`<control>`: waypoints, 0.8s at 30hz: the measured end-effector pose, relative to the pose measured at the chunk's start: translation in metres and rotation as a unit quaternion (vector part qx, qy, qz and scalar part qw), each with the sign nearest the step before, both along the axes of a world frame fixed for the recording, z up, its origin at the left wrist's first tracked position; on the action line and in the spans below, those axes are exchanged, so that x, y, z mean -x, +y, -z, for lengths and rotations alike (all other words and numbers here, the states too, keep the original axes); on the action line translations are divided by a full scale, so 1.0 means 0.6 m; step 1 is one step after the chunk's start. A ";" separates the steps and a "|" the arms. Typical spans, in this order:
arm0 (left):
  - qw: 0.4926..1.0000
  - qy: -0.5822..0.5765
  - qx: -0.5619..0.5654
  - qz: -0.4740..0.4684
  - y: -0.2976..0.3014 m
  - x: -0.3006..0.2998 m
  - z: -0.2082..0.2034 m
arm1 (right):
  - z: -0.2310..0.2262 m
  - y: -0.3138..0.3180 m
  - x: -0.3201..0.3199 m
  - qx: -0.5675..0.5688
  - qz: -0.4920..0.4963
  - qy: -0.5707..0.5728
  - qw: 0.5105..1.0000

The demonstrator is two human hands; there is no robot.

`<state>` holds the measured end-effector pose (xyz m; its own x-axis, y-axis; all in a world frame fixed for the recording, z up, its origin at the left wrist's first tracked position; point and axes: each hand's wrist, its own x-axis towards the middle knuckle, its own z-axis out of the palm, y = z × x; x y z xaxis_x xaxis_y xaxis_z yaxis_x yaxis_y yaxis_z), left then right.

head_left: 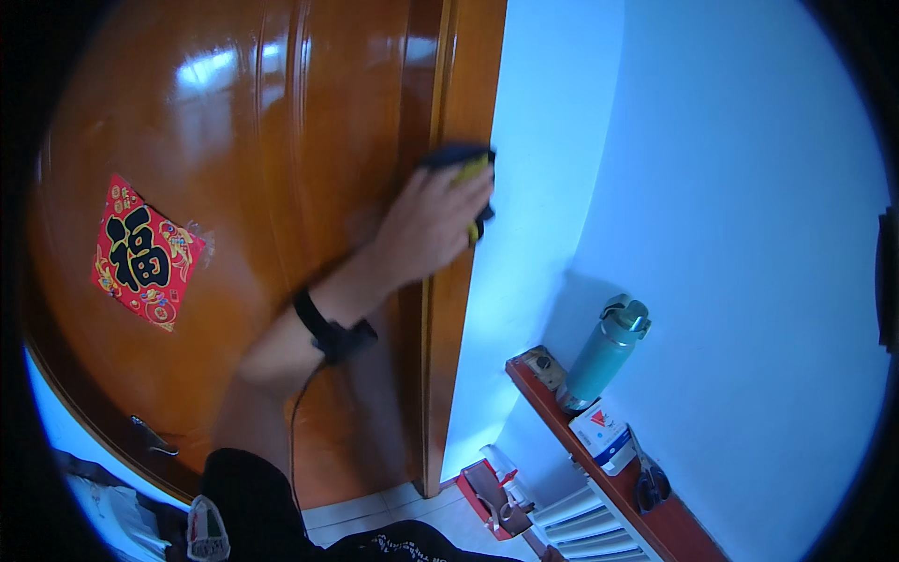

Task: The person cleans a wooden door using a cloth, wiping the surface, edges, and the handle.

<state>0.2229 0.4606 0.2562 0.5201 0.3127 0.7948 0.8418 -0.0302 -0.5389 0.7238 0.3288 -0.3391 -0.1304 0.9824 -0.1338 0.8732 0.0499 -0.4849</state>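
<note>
My left arm reaches up across a glossy brown wooden door [346,103], with a black band [332,337] round the wrist and a thin cable hanging from it. My left hand [426,229] is closed round a black and yellow handheld object [473,173], blurred so that its kind is unclear. The object is in front of the wooden door frame [459,300], near where it borders the white wall; whether it touches is hard to see. My right hand does not show.
A red diamond-shaped paper decoration [145,253] hangs on the door, with a metal handle [154,438] lower down. On a narrow reddish ledge [674,525] at right stand a teal bottle [604,356], a small white box [604,436] and dark scissors [651,482]. A red box [482,510] lies below.
</note>
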 end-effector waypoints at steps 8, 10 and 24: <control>0.983 -0.155 0.068 0.072 0.000 0.016 0.294 | -0.050 0.010 0.039 0.036 -0.005 -0.007 0.999; 0.958 -0.246 0.046 0.137 0.009 0.015 0.279 | -0.083 0.017 0.043 0.057 0.009 -0.024 0.998; 0.934 -0.216 -0.128 0.254 0.077 0.042 -0.190 | -0.073 0.054 0.030 0.061 0.046 -0.067 0.995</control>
<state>0.1974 0.5065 0.3704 0.1627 -0.1163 0.9798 0.8948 -0.4010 -0.1962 0.7061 0.3614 -0.2953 -0.0129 0.9646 -0.2633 0.9282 -0.0864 -0.3619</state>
